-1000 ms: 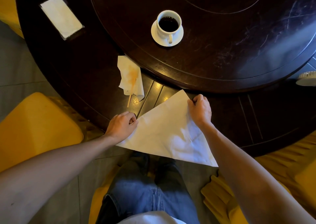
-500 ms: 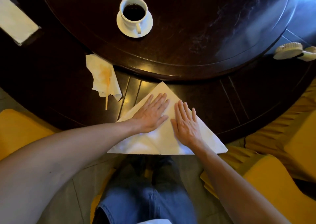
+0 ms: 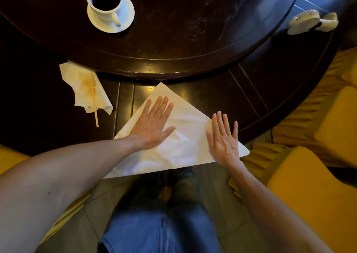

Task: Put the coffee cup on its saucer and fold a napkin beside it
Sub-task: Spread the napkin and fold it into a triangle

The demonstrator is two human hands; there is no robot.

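A white coffee cup full of dark coffee stands on its white saucer on the raised round centre of the dark table. A white napkin, folded into a triangle, lies at the table's near edge and overhangs it. My left hand presses flat on the napkin's left half, fingers straight. My right hand lies flat on its right part, fingers spread.
A crumpled stained tissue with a thin stick lies left of the napkin. A pale brush sits at the far right of the dark table. Yellow covered chairs stand on both sides. My jeans show below.
Both hands went from pinching the napkin's edges to pressing flat on it. Since half a second ago my right hand has slid right, towards the napkin's right corner.
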